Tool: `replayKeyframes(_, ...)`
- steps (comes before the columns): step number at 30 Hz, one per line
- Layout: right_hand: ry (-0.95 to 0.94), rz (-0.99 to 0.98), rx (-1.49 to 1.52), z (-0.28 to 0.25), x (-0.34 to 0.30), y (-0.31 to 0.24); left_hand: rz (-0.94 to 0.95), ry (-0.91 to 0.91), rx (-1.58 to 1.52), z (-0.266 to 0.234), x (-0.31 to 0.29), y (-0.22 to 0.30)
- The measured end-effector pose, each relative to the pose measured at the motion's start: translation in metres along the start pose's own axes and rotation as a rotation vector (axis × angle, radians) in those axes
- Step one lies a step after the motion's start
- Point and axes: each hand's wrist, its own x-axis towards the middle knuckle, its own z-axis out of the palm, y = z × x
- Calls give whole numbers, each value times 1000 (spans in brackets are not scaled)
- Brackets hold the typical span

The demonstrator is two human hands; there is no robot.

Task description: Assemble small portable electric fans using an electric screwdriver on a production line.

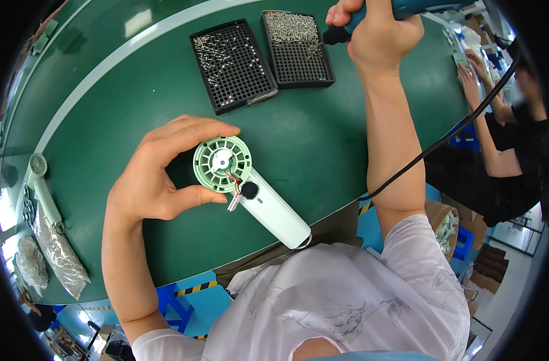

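L hand [157, 165] has fingers & thumb gripping the fan [274, 212] by its green head, mid-bench, handle angled near-R. R hand [385, 42] is wrapped round a teal driver [428, 6], bit at the R screw tray [301, 69]. I'd say: bit square to screws, wires [231, 176] tucked clear. Green bench [310, 150]; L tray [244, 87] alongside; bagged parts [61, 259] far L; co-worker [494, 141] R.

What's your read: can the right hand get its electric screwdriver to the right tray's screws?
Probably yes: the right hand holds the electric screwdriver with its bit seemingly over the black tray, and nothing visible blocks the screws.
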Motion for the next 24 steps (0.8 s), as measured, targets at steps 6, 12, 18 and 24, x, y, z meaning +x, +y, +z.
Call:
replayKeyframes(6, -5, 6, -2, -2, 2, 4, 7, -3, 7, 0, 0, 0)
replayKeyframes(12, 0, 30, -24, 0, 1, 1, 6, 4, 9, 0, 0, -1)
replayKeyframes(18, 44, 56, -3, -1, 2, 1, 3, 4, 15, 1, 0, -1)
replayKeyframes(24, 56, 40, 20, -2, 3, 4, 11, 1, 17, 1, 0, -2)
